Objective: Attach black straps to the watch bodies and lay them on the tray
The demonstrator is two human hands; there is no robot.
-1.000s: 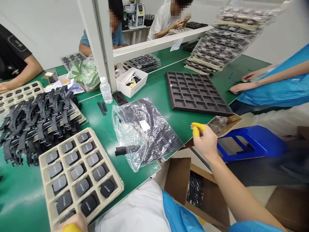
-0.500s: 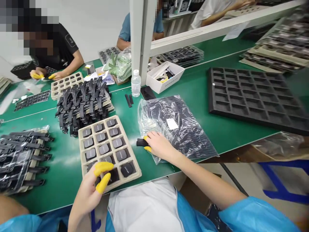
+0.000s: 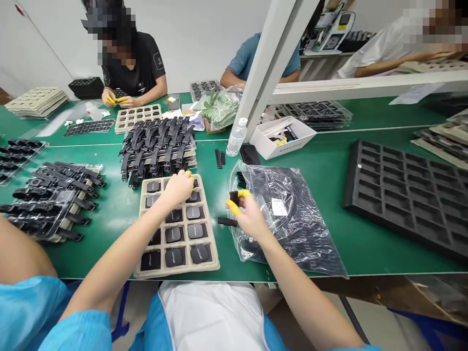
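Right hand [image 3: 250,214] is seemingly picking, pinching a black piece [image 3: 234,197]; left hand [image 3: 179,188] is overlapping the tray's [image 3: 183,270] far edge, grip unclear; steadiness likely mattering next.

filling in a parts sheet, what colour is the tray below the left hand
Pale beige; the tray shows best in the head view.

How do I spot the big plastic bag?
Find the green table. At its near edge, between the beige tray and black tray, the plastic bag lies by the right hand. Its dark contents and white label set it apart.
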